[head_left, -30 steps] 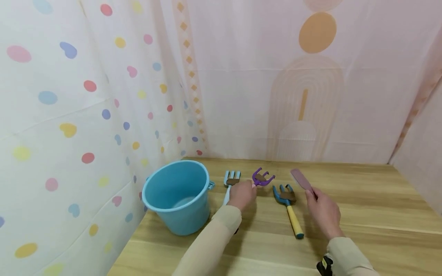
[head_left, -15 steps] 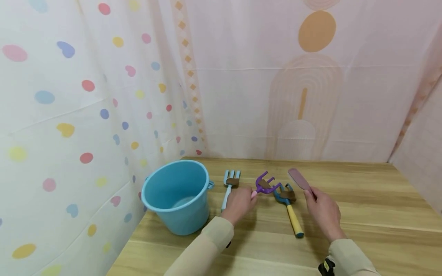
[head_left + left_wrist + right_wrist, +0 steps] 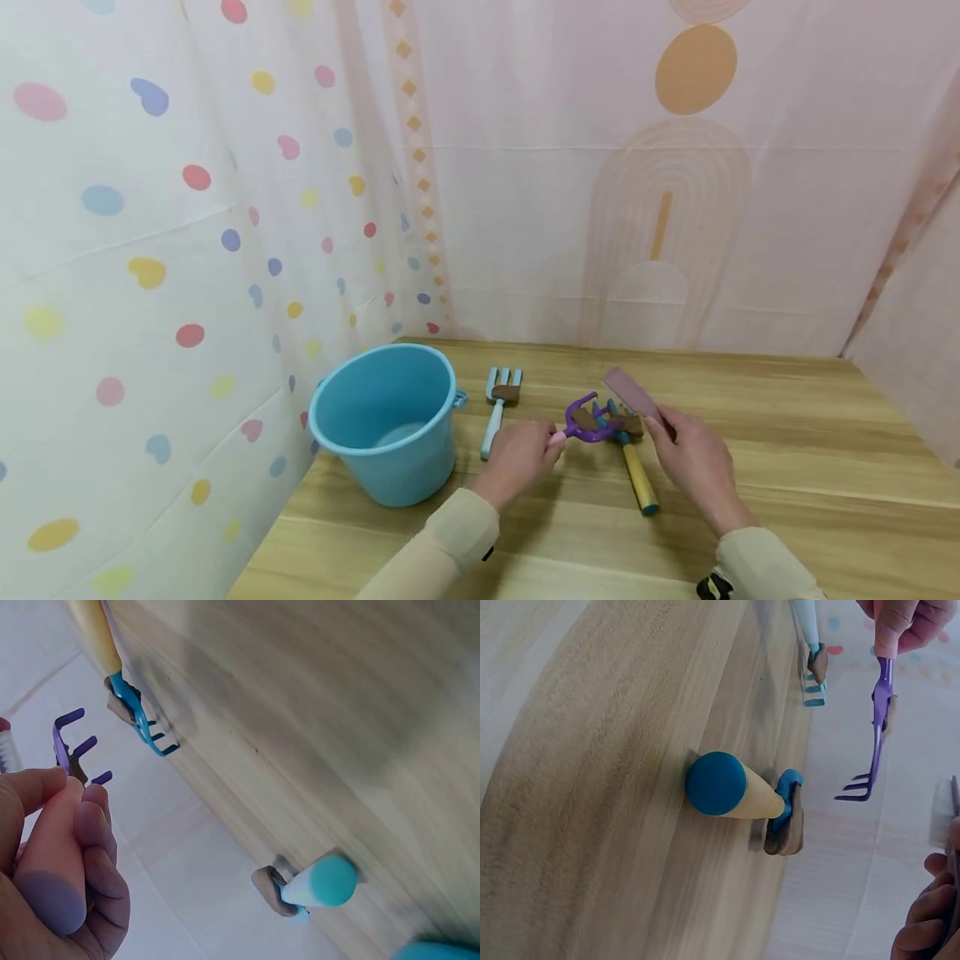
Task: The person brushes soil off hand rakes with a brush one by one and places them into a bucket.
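My left hand [image 3: 517,458] grips the pink handle of a small purple hand rake [image 3: 592,419], a brown clump stuck on its head. The rake is held above the table, its tines toward the right hand. My right hand [image 3: 693,462] holds a brush [image 3: 630,392] with a flat mauve back; its pale bristles show in the right wrist view, close to the rake's tines. Beneath the purple rake lies a blue hand rake with a yellow handle [image 3: 639,479], also bearing a brown clump. A light-blue hand fork [image 3: 493,425] with a brown clump lies left of my left hand.
A light-blue bucket [image 3: 442,467] stands on the left of the wooden table [image 3: 810,442], its inside visible down to the bottom. A dotted curtain [image 3: 165,333] hangs along the left side, and a pale patterned curtain [image 3: 525,233] closes the back.
My left hand has carried the purple rake to the right and nearer, from beside the light-blue fork to over the blue rake. The brush has shifted slightly left toward it.
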Action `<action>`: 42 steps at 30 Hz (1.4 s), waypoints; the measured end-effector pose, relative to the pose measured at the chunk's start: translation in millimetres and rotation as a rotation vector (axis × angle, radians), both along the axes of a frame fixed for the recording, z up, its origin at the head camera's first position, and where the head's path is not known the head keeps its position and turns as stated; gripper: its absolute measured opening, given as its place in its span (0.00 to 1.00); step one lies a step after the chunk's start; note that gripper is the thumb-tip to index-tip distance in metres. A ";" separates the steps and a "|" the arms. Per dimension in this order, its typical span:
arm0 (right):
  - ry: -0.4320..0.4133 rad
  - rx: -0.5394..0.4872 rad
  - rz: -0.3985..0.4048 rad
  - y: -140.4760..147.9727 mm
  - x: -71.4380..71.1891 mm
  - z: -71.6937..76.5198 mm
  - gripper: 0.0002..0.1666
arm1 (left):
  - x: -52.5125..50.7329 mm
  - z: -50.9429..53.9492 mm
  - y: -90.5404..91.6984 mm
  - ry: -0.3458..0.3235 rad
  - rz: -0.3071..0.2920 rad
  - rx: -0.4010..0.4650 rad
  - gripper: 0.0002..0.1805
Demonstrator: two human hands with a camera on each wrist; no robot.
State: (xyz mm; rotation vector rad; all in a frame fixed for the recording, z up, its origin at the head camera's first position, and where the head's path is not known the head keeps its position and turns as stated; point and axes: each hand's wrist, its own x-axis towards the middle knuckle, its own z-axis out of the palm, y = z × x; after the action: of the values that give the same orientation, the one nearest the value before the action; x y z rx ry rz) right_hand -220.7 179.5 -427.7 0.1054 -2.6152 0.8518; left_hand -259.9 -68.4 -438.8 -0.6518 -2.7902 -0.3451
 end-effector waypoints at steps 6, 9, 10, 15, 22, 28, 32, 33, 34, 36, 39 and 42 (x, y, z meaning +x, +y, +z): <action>0.007 0.042 0.065 -3.9 0.3 1.2 0.22 | 8.0 -2.9 0.1 -0.029 0.009 0.040 0.11; -0.015 0.070 0.076 -6.5 -0.2 3.3 0.23 | 10.3 -2.5 0.2 -0.035 0.002 0.058 0.12; -0.023 0.082 0.078 -7.0 -0.3 4.2 0.24 | 10.7 -2.5 0.1 -0.036 0.000 0.063 0.13; -0.052 0.120 0.077 -7.5 0.6 6.2 0.25 | 13.9 -3.5 -0.8 -0.030 -0.011 0.057 0.14; -0.027 0.169 0.157 -4.1 -2.3 8.0 0.16 | 18.7 -4.1 0.3 -0.026 -0.014 0.027 0.17; 0.031 0.221 0.199 3.0 -8.1 18.7 0.17 | 20.4 -3.6 0.6 -0.007 -0.012 0.009 0.16; 0.055 0.257 0.240 3.2 -11.4 23.8 0.16 | 21.2 -1.0 -1.6 -0.005 -0.007 0.018 0.15; 0.055 0.269 0.254 2.4 -12.0 24.4 0.15 | 21.2 -0.3 -2.1 -0.009 -0.007 0.023 0.15; 0.057 0.287 0.268 1.3 -12.4 24.5 0.15 | 21.2 0.3 -2.5 -0.014 -0.008 0.025 0.15; 0.059 0.322 0.294 -1.4 -13.4 23.7 0.12 | 21.0 1.2 -3.0 -0.027 -0.011 0.024 0.15; 0.049 0.355 0.314 -6.0 -14.2 21.1 0.10 | 21.3 2.0 -2.7 -0.043 -0.023 0.032 0.16; 0.053 0.374 0.313 -10.2 -14.9 17.0 0.10 | 23.1 2.0 -1.8 -0.035 -0.043 0.010 0.17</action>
State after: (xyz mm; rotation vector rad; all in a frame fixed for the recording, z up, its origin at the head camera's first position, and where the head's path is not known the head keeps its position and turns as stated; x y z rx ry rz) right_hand -235.6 169.3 -410.7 0.6424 -2.7156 0.4316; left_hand -236.8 -70.2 -436.8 -0.7116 -2.8084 -0.3828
